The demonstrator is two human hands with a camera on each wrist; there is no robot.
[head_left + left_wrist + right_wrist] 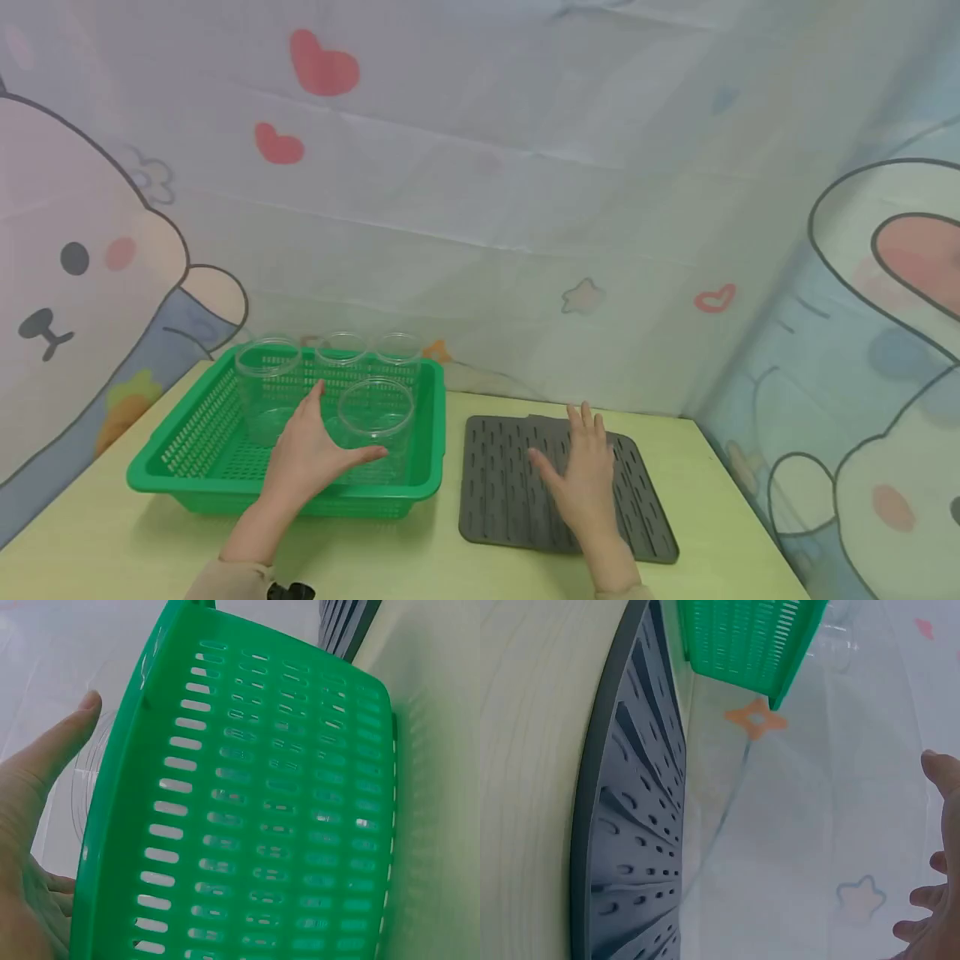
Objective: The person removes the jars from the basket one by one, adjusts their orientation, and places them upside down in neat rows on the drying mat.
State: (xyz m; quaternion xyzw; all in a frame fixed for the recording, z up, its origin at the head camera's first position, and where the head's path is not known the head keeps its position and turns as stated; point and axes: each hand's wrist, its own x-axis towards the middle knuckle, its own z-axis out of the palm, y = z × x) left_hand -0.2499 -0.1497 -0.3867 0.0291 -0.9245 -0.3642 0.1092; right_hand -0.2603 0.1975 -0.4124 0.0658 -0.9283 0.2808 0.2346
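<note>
The left hand (311, 454) reaches, fingers spread, around the nearest of 4 clear round plastic cups (375, 423) in the green plastic basket (191, 446). The right hand (583, 479) hovers relaxed over the dark grey rubber mat (498, 492). The slippery cup could slide free or bump its neighbours.

light: bright, even, soft | shadows: faint beneath basket (285, 433); focus: wrist views slightly soft, tilted

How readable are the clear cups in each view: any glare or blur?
Head view: even light, faint shadows, cups sharp but low-contrast in the basket. Left wrist: basket wall fills the frame, a cup barely shows beside the left hand. Right wrist: tilted, mat sharp.
</note>
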